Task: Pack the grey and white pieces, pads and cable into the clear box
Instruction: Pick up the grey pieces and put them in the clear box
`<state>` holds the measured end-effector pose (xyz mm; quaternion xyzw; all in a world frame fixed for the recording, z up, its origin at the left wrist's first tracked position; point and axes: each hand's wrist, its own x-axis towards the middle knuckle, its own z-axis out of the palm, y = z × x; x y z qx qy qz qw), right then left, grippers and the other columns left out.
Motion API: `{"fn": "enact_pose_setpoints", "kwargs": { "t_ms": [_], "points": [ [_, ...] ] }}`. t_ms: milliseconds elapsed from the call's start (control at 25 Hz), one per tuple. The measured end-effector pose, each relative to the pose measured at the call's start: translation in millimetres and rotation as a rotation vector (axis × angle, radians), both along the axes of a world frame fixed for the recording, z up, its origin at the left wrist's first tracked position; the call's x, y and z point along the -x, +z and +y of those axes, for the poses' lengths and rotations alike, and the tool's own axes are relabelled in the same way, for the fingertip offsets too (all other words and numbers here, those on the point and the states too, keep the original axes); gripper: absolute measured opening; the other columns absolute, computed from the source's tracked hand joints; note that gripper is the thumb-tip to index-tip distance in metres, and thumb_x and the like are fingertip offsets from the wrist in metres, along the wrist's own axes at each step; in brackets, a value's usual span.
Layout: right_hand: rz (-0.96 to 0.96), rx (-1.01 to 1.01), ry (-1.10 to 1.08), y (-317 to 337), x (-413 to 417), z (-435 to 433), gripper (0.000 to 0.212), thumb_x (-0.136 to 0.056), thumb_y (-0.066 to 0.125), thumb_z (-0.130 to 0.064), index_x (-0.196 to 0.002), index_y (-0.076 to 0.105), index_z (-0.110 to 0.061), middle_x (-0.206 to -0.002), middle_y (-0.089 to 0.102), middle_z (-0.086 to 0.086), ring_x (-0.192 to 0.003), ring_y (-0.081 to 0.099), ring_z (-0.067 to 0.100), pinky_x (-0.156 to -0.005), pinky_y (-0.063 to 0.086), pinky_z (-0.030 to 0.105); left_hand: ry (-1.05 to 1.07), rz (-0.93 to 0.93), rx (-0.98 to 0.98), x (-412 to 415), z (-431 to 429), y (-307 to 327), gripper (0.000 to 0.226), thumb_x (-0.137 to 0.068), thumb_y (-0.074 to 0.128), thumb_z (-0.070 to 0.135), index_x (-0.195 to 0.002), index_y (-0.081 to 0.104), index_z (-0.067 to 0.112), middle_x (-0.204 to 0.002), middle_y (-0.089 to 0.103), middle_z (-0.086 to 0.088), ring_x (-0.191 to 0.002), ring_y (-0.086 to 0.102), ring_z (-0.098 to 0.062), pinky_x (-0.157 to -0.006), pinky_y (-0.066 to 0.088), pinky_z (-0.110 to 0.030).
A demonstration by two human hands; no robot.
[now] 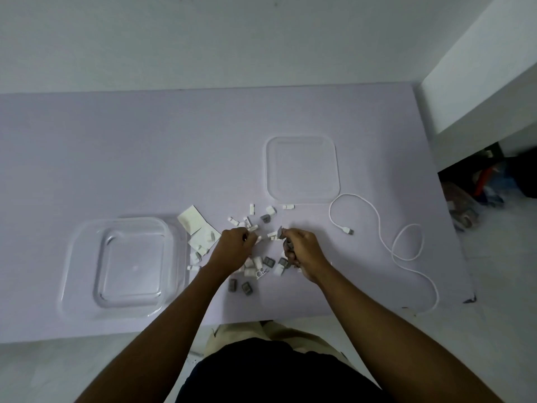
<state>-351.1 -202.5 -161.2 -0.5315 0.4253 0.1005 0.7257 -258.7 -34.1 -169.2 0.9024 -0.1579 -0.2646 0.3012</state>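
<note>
Several small grey and white pieces (265, 219) lie scattered on the lilac table (116, 158) in front of me. My left hand (234, 245) is closed around white pieces at the pile's left side. My right hand (300, 248) is closed on grey pieces, one sticking out above the fingers. The clear box (125, 267) sits empty to the left of my left hand. White pads (192, 219) lie between the box and the pile. A white cable (377, 225) curls on the table to the right.
The clear lid (302, 170) lies flat beyond the pile, right of centre. The table's right edge drops to a floor with dark clutter (488, 178). A white wall runs behind the table.
</note>
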Motion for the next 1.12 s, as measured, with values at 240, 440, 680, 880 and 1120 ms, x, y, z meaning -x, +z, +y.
{"fn": "enact_pose_setpoints", "kwargs": {
  "t_ms": [240,440,680,880,1120],
  "points": [
    [-0.123,-0.180,0.086,20,-39,44,0.017,-0.095,0.063,-0.021,-0.087,0.062,-0.007,-0.061,0.042,0.003,-0.047,0.032,0.013,-0.042,0.022,0.021,0.235,-0.040,0.062,-24,72,40,0.040,-0.093,0.050,0.025,-0.063,0.052,-0.002,-0.053,0.048,-0.015,-0.049,0.038,-0.016,-0.050,0.033,-0.031],
    [-0.181,-0.297,0.219,38,-87,128,0.018,-0.096,0.064,-0.022,-0.084,0.063,-0.009,-0.063,0.046,0.003,-0.051,0.036,0.014,-0.046,0.021,0.023,0.459,-0.137,-0.155,-37,181,51,0.043,-0.093,0.050,0.029,-0.061,0.036,0.005,-0.053,0.039,-0.006,-0.051,0.039,-0.020,-0.051,0.029,-0.032],
    [-0.133,-0.316,0.299,44,-120,235,0.020,-0.095,0.065,-0.026,-0.084,0.063,-0.010,-0.065,0.046,0.004,-0.053,0.038,0.014,-0.047,0.024,0.023,0.309,0.057,-0.554,-36,270,25,0.015,-0.091,0.051,0.016,-0.079,0.053,0.008,-0.089,0.066,-0.013,-0.088,0.066,-0.033,-0.070,0.046,-0.030],
    [0.019,-0.274,0.205,30,-131,293,0.020,-0.093,0.066,-0.029,-0.082,0.063,-0.014,-0.064,0.051,0.001,-0.053,0.043,0.012,-0.047,0.030,0.023,0.090,0.078,-0.581,-48,294,5,0.026,-0.095,0.049,0.017,-0.112,0.060,0.001,-0.110,0.060,-0.014,-0.100,0.063,-0.031,-0.085,0.055,-0.038],
    [0.138,-0.151,0.073,7,-137,320,0.021,-0.095,0.063,-0.031,-0.087,0.068,-0.012,-0.067,0.059,0.004,-0.057,0.052,0.014,-0.050,0.040,0.025,-0.126,0.044,-0.475,-54,314,12,0.032,-0.098,0.047,0.027,-0.115,0.057,0.001,-0.119,0.052,-0.016,-0.110,0.051,-0.030,-0.088,0.047,-0.036]
  ]
}}
